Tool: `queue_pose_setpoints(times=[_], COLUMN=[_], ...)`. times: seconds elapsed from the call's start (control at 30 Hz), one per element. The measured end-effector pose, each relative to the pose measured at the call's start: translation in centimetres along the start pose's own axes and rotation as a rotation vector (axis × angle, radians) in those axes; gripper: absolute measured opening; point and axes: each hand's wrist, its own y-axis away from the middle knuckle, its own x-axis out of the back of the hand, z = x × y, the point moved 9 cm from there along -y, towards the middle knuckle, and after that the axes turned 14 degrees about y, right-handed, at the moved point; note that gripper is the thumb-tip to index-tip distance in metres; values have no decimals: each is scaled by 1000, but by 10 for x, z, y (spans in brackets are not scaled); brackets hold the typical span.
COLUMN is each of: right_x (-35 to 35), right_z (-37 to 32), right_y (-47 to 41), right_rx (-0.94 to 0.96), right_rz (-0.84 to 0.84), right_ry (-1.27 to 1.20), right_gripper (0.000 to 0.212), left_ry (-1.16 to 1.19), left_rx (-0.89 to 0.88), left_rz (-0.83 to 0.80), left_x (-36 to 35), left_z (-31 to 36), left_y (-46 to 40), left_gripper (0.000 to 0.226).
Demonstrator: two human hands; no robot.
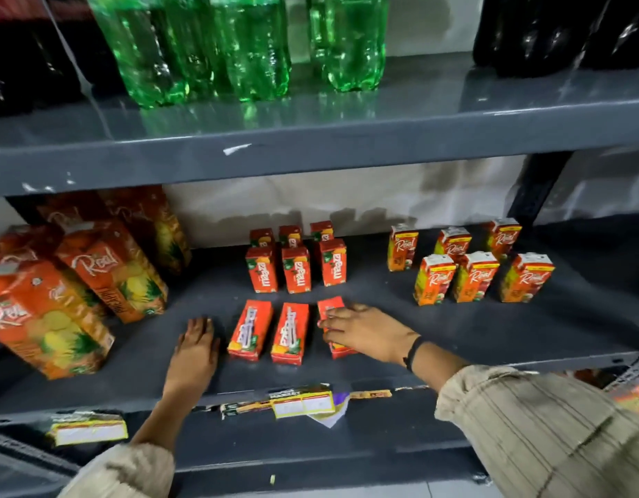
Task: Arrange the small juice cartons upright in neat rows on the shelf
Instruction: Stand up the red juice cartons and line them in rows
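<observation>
On the grey shelf (454, 336), small orange Maaza cartons (296, 269) stand upright in two rows of three at the middle back. In front of them three more lie flat: a left carton (250, 330), a middle carton (290, 334) and a right carton (332, 310). My right hand (364, 332) lies over the right flat carton with its fingers around it. My left hand (197, 348) rests palm down on the shelf, just left of the left flat carton, holding nothing. Small Real cartons (472, 274) stand upright in two rows at the right.
Large Real juice cartons (48, 318) crowd the shelf's left end, some tilted. Green bottles (239, 48) and dark bottles (562, 30) stand on the upper shelf (311, 152). Torn price labels (303, 404) hang on the front edge. A dark upright post (533, 188) stands at the right.
</observation>
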Motion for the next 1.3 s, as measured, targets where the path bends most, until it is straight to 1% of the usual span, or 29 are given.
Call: queue_pose_setpoints(times=[0.07,0.13,0.17,0.2,0.27,0.3,0.33,0.4,0.5,0.57,0.63,0.7,0.77,0.83,0.87,1.0,1.07,1.17,1.23,1.3], right_x=[-1,8,13,18,22,21,19,11,-3,-8,-7,4,23,39,43,42,34,23,23,25], right_z=[4,19,31,44,71,79,81,76,59,53,52,55,59,67,73,88,93,100,103,105], right_y=[-1,2,6,11,31,41,45,43,36,35,39,50,55,50,43,4,-8,-18,-21,-27], right_rx=[-62,-235,-358,-524,-960,-1130,-1230,-1303,-1338,-1340,-1359,-1409,-1438,-1431,-1410,-1247,-1169,-1102,-1052,-937], right_rz=[-9,13,42,65,142,171,177,140,101,78,60,87,78,27,-27,-292,-389,-461,-483,-490], right_ry=[34,23,-23,-127,-390,-481,-550,-635,-737,-756,-750,-687,-530,-410,-386,-319,-274,-295,-306,-291], right_gripper=[54,58,56,50,43,43,44,47,53,57,67,81,87,82,80,79,73,53,44,38], left_ry=[-47,-57,-56,-54,-61,-66,-72,-88,-84,-81,-74,-69,-56,-51,-45,-44,-41,-32,-30,-29], left_rx=[-38,-67,-68,-69,-71,-71,-74,-74,-83,-96,-94,-100,-106,-110,-107,-111,-101,-96,-96,-96], left_rz=[-20,-1,7,13,15,16,18,16,15,26,31,42,56,49,44,40,38,40,41,40], left_x=[-7,-6,-6,-6,-7,-8,-8,-8,-9,-9,-10,-9,-8,-8,-8,-5,-5,-4,-4,-4], left_z=[0,1,3,3,2,2,2,1,-2,-2,-3,-3,-3,0,1,1,0,1,2,2], left_y=[0,0,0,0,1,1,1,-1,-3,-3,-4,-3,-2,-1,-1,0,1,1,1,1], left_gripper=[47,47,47,46,46,47,47,46,45,44,44,43,44,43,44,46,46,46,46,46])
